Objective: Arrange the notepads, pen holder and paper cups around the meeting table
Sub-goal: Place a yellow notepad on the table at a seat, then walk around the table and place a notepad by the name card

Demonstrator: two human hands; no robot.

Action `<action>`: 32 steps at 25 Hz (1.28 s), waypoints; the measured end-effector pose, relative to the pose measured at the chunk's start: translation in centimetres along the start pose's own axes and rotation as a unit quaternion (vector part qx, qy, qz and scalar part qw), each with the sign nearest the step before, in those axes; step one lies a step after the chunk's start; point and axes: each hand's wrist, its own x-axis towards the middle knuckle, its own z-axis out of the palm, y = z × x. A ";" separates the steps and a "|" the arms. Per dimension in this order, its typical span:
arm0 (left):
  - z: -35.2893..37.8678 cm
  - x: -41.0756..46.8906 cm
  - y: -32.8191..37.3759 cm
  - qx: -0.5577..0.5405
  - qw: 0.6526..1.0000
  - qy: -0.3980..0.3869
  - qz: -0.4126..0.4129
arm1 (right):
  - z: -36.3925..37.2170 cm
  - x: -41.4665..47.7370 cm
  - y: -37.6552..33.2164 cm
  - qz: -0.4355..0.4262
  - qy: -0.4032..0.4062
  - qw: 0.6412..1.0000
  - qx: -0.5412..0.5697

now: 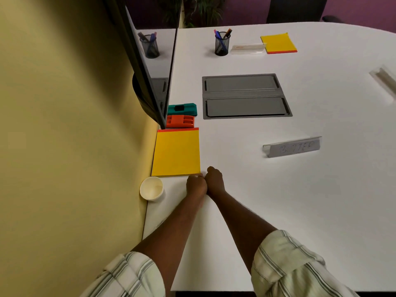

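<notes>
Left of centre in the frame, the yellow notepad [176, 152] lies flat on the tabletop [310, 200]. Both hands, left [196, 185] and right [215, 181], meet at its lower right corner with fingers curled; whether either grip pinches it, I cannot tell. It looks light, flexible, best lifted by an edge.

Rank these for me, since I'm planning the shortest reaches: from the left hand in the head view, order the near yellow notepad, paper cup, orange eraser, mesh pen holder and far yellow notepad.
From the left hand:
1. Near yellow notepad, at the fingers, by the wall.
2. Paper cup, to the left, at the wall.
3. Orange eraser, beyond the near notepad.
4. Mesh pen holder, far side.
5. Far yellow notepad, far side, right of the holder.
</notes>
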 end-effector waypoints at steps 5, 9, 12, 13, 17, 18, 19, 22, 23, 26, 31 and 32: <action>0.3 -6.0 -1.6 0.202 0.971 0.006 0.127 | -3.7 -5.0 2.3 -0.048 -0.019 0.989 -0.140; 0.3 -10.0 -2.8 0.299 0.920 -0.004 0.255 | -8.4 -9.4 4.0 -0.073 -0.004 0.970 -0.234; 0.9 -12.6 -2.5 0.326 0.896 -0.005 0.300 | -12.3 -12.5 5.1 -0.069 0.034 0.964 -0.256; 1.2 -13.7 -2.3 0.333 0.889 -0.007 0.314 | -13.4 -13.5 5.3 -0.064 0.044 0.962 -0.260; 2.2 -17.2 -1.2 0.344 0.868 -0.019 0.359 | -16.7 -17.0 6.2 -0.042 0.066 0.958 -0.275; 2.5 -18.0 -0.9 0.346 0.864 -0.027 0.365 | -17.3 -18.0 6.3 -0.036 0.067 0.957 -0.281; 2.8 -18.9 -0.8 0.347 0.860 -0.036 0.372 | -17.7 -19.1 6.6 -0.029 0.067 0.955 -0.288; 3.7 -22.0 -0.7 0.344 0.846 -0.066 0.403 | -18.9 -22.4 7.6 -0.018 0.089 0.953 -0.290; 4.1 -23.2 -0.7 0.349 0.837 -0.080 0.414 | -19.2 -23.6 8.1 -0.011 0.103 0.954 -0.283; 5.6 -26.0 -1.3 0.350 0.827 -0.110 0.426 | -20.1 -27.1 10.1 0.012 0.160 0.947 -0.277; 8.9 -30.5 -3.6 0.355 0.813 -0.165 0.431 | -23.5 -33.2 13.8 0.062 0.223 0.944 -0.237; 9.6 -31.4 -3.7 0.355 0.810 -0.166 0.436 | -24.4 -34.1 14.5 0.067 0.228 0.942 -0.239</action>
